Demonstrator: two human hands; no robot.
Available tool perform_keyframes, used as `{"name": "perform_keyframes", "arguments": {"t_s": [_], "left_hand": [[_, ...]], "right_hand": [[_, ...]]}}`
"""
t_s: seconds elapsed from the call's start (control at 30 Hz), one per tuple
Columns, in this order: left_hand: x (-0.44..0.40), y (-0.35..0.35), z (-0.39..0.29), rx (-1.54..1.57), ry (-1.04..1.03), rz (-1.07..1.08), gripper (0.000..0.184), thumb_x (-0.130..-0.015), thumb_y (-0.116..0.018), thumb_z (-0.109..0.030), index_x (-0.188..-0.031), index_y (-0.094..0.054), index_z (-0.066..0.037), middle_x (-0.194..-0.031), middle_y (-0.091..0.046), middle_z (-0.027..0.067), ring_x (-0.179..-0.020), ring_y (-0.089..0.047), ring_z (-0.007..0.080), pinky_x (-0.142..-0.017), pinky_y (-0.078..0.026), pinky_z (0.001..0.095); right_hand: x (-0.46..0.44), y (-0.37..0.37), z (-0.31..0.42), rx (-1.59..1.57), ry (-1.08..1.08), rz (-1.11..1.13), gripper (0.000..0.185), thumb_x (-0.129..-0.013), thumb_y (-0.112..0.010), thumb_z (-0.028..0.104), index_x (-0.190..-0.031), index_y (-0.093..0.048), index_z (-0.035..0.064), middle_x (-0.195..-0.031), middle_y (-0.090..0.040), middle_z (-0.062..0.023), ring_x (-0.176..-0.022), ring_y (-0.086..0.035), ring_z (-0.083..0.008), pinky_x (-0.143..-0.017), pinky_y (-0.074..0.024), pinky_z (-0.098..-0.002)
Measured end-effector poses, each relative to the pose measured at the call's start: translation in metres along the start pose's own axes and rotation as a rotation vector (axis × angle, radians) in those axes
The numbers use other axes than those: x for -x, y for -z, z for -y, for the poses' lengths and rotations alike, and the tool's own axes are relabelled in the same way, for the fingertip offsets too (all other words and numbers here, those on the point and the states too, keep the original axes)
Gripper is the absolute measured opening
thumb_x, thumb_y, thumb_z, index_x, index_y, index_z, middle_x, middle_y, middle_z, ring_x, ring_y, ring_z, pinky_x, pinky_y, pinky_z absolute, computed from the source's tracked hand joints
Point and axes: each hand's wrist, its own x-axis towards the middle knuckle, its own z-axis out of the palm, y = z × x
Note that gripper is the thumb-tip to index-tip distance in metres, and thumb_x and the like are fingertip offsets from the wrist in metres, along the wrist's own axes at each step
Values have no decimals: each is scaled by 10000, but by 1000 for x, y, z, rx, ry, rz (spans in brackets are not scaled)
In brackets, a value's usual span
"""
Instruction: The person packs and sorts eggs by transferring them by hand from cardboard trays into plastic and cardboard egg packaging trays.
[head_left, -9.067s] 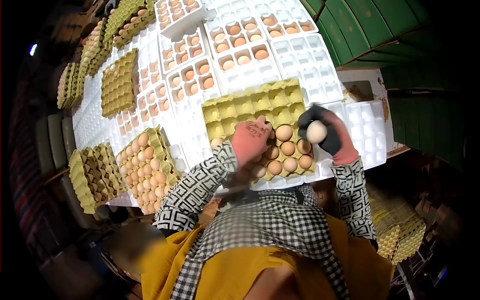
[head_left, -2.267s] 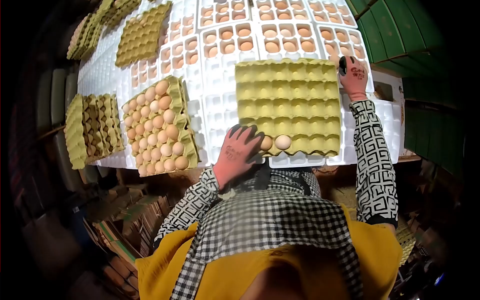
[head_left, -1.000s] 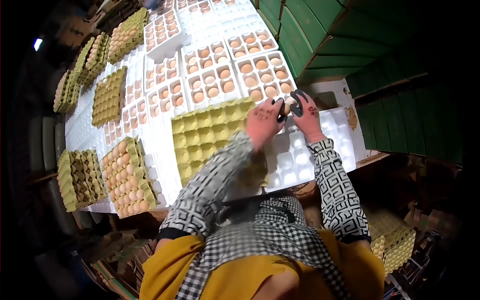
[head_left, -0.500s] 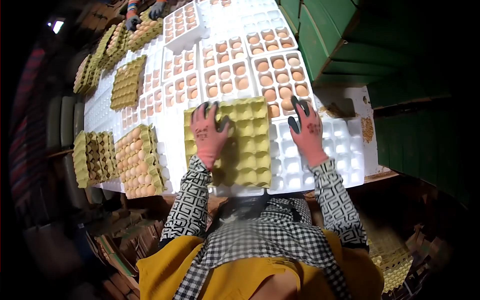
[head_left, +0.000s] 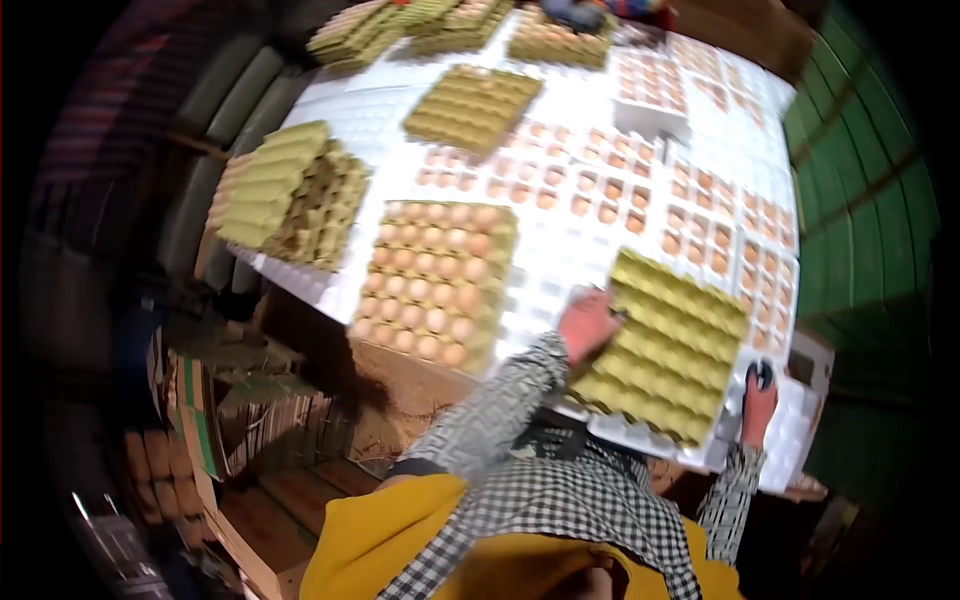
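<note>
A yellow-green pulp egg tray [head_left: 665,345] with bare cups lies at the table's near side, over white foam trays. My left hand [head_left: 588,325], in a pink glove with dark fingertips, grips this tray's left edge; its fingers are partly hidden and blurred. Just beyond the tray's right edge is my right hand [head_left: 758,405], gloved alike, thumb and fingers apart over a white foam tray [head_left: 795,420], holding nothing visible. To the left of my left hand, a pulp tray full of brown eggs [head_left: 430,280] rests at the table edge.
Foam trays with eggs [head_left: 700,225] extend across the white table. Another pulp tray [head_left: 472,105] and stacked trays [head_left: 290,195] lie left. At the far side, a co-worker's gloved hand [head_left: 572,12] is over an egg tray [head_left: 558,40]. Green crates [head_left: 850,180] stand right.
The view has swung left. My left hand has moved from the top of the bare egg tray to its left edge. My right hand stays near the foam tray at right.
</note>
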Motion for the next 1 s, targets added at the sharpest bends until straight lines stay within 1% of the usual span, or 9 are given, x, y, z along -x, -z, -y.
{"name": "perform_keyframes", "arguments": {"t_s": [0.03,0.13,0.3,0.4,0.53,0.57,0.77,0.87,1.0], "left_hand": [[-2,-10,14,59,-34,26,489,-845,-636,-374,-1201,-600,-41,-1097,-640,226,-1048,-607,362,-910,-482,455],[12,71,-5,329,-180,-90,367,-814,-680,-256,-1136,-645,-83,-1041,-654,158,-980,-638,334,-882,-506,411],[38,259,32,400,-319,-486,375,-821,-687,-180,-1169,-642,-47,-1032,-665,143,-893,-667,239,-822,-535,365],[80,401,119,573,-61,-764,334,-863,-653,-142,-1177,-616,-33,-1088,-668,130,-932,-645,226,-814,-527,372],[159,532,236,10,205,-1410,415,-869,-624,-91,-1221,-455,50,-1086,-634,197,-995,-606,312,-886,-466,382],[169,549,262,-161,220,-1419,191,-851,-617,-93,-972,-640,53,-916,-677,211,-871,-629,364,-794,-482,421],[177,587,378,235,598,-1082,277,-895,-650,-177,-1033,-651,63,-1000,-707,125,-783,-644,260,-710,-498,365],[175,580,432,108,428,-1073,391,-887,-663,-198,-1156,-593,76,-1029,-686,197,-922,-634,333,-838,-479,375],[180,523,352,-212,397,-1067,474,-877,-676,-235,-1220,-551,67,-1131,-651,239,-1008,-621,386,-893,-479,400]], "right_hand": [[7,-2,-8,-58,-145,309,397,-912,-623,217,-1228,-613,-24,-1119,-682,-161,-982,-639,-224,-862,-486,-366],[18,-17,5,-347,-204,313,437,-897,-615,157,-1288,-573,-33,-1148,-663,-97,-1040,-618,-220,-900,-467,-337],[71,3,270,-908,-30,320,560,-931,-552,259,-1421,-459,4,-1342,-557,-141,-1185,-552,-225,-1020,-408,-338],[65,-43,324,-803,167,451,548,-919,-593,267,-1388,-499,-2,-1311,-584,-134,-1153,-575,-227,-998,-434,-340],[95,-138,360,-658,87,777,480,-860,-629,118,-1311,-561,-32,-1209,-650,-106,-1077,-606,-168,-940,-469,-291],[107,-157,367,-623,113,844,474,-843,-622,73,-1301,-565,-39,-1188,-662,-99,-1058,-611,-153,-930,-472,-279],[148,-198,391,-484,169,1023,469,-792,-645,29,-1255,-581,-4,-1203,-642,-96,-1097,-601,-166,-948,-473,-306],[150,-194,402,-392,123,1027,446,-800,-662,54,-1241,-603,28,-1163,-642,-97,-1083,-619,-197,-943,-476,-318],[149,-195,364,-392,62,867,408,-854,-664,154,-1246,-612,54,-1088,-668,-96,-985,-652,-185,-873,-504,-326]]}}
